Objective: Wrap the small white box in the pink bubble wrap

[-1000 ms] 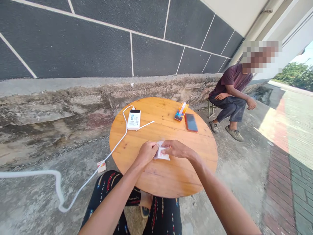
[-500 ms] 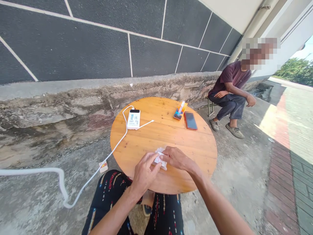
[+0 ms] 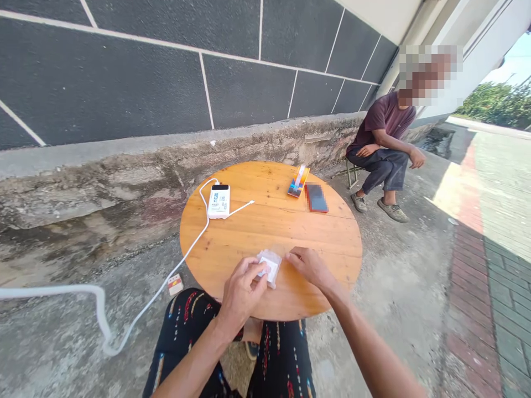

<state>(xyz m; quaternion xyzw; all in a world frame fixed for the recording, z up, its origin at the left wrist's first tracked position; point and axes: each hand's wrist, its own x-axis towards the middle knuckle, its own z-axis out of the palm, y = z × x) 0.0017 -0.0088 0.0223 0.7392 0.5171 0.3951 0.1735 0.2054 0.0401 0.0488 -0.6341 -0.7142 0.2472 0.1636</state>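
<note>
Near the front edge of the round wooden table (image 3: 232, 243), a small white packet (image 3: 270, 267) in clear, crinkled plastic is pinched at its left side by my left hand (image 3: 244, 290). My right hand (image 3: 309, 266) is just to the right of the packet, a small gap away, with its fingers curled together over the tabletop; whether something small is between them I cannot make out.
A white power bank (image 3: 219, 202) with a white cable lies at the table's back left. At the back right are an orange and blue tape dispenser (image 3: 298, 181) and a phone (image 3: 317, 198). A person (image 3: 385, 138) sits on a stool beyond; a small box (image 3: 175, 284) lies on the ground.
My right hand has come off the packet and moved a little to the right. My left hand still holds the packet, which now shows more fully. The view has shifted slightly.
</note>
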